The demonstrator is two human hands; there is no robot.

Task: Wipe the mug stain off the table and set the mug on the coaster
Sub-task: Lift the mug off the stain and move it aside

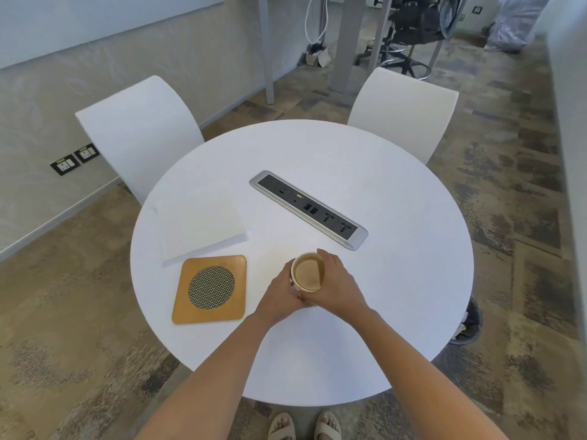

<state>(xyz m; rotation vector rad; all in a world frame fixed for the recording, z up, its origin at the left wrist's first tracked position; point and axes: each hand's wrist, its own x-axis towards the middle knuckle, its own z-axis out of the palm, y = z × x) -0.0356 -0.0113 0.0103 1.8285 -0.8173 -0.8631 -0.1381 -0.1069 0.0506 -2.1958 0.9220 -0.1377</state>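
Note:
A pale mug (pixel 307 270) filled with light brown drink stands near the front middle of the round white table (pixel 397 281). My left hand (pixel 279 296) wraps its left side and my right hand (pixel 336 285) wraps its right side, fingers meeting in front. A square wooden coaster (pixel 198 308) with a round woven metal centre lies to the left of the mug, apart from it. A folded white cloth (pixel 200 225) lies behind the coaster. A faint brownish mark (pixel 281 249) shows on the table just behind the mug.
A silver power socket strip (pixel 309 208) is set into the table's middle, behind the mug. Two white chairs (pixel 139 134) (pixel 403 112) stand at the far side. My sandalled feet (pixel 303 425) show below the near table edge.

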